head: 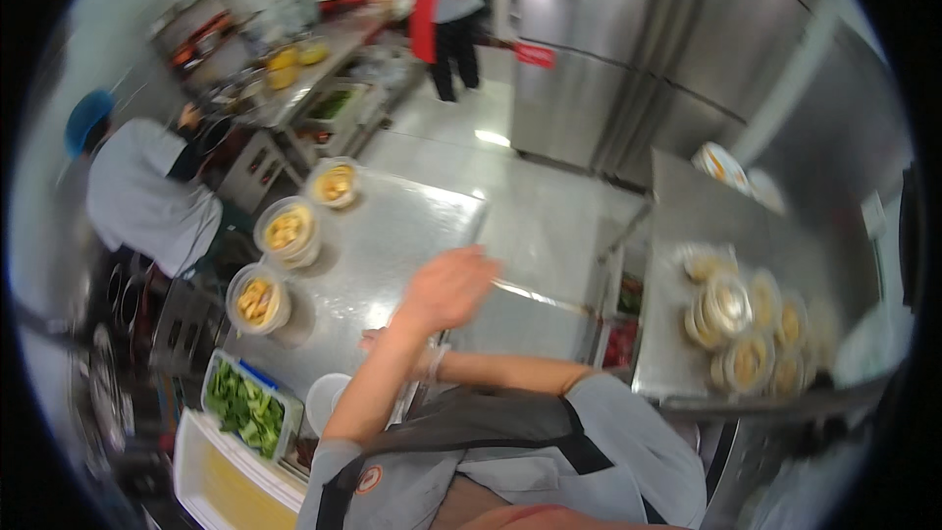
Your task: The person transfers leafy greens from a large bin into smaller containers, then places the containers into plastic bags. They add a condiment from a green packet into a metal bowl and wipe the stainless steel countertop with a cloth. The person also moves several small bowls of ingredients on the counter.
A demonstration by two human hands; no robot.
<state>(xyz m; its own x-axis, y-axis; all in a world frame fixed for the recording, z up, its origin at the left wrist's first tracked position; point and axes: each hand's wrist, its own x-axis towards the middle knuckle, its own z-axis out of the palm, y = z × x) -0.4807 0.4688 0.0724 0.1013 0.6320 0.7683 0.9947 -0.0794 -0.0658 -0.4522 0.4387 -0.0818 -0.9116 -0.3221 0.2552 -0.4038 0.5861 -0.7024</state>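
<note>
My left hand [450, 288] is raised over the near right edge of a stainless steel table [397, 228], its fingers blurred; nothing shows clearly in it. My right arm passes beneath my left forearm, with a band at the wrist. Only part of my right hand [370, 338] shows beyond the forearm, low over the table, so what it touches is hidden. Along the table's left side stand three round clear plastic tubs with yellowish food pieces: a near one [257, 300], a middle one [288, 230] and a far one [335, 184]. A white round container [324, 397] is partly behind my left forearm.
Leafy greens fill a plastic box [246, 405] at lower left, beside a white bin [221, 486]. Several food tubs [743, 364] stand on the right steel counter [677, 235]. One person [154, 191] bends at left; another [449, 7] stands near the steel refrigerator [574, 110].
</note>
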